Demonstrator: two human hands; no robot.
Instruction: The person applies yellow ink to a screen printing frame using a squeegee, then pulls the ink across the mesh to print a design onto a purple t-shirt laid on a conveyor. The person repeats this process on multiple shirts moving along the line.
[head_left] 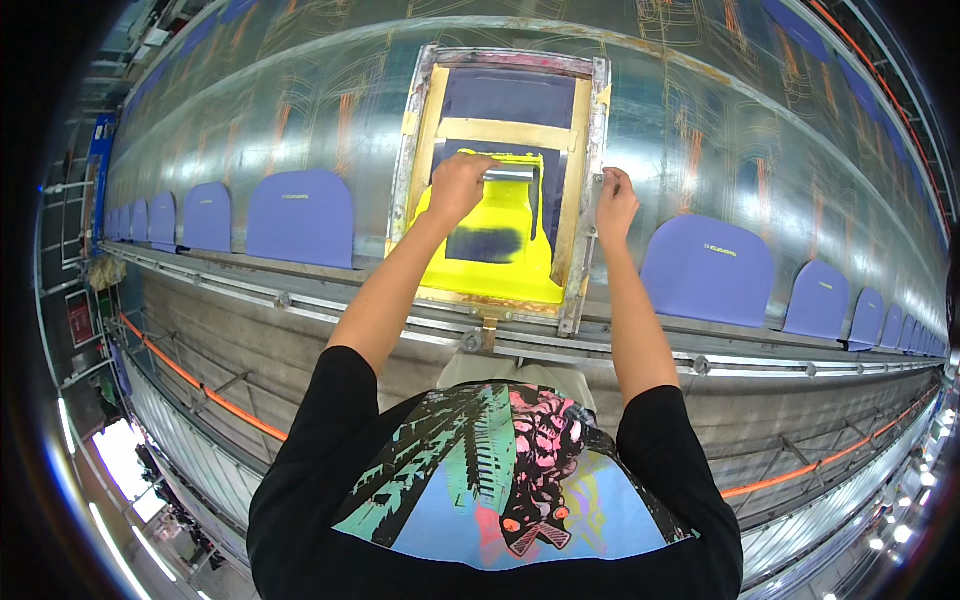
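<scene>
A screen printing frame with a metal rim lies on the long table in front of me, its mesh edged with tan tape. Bright yellow ink covers much of the lower mesh, around a dark patch. My left hand is closed on one end of a squeegee, which lies across the upper part of the ink. At the frame's right edge my right hand is closed, its fingertips curled against the rim; exactly what they pinch is partly hidden.
Purple round-topped fabric pieces lie in a row along the table to the left. More purple pieces continue to the right. A metal rail runs along the near edge. Orange pipes lie beyond it.
</scene>
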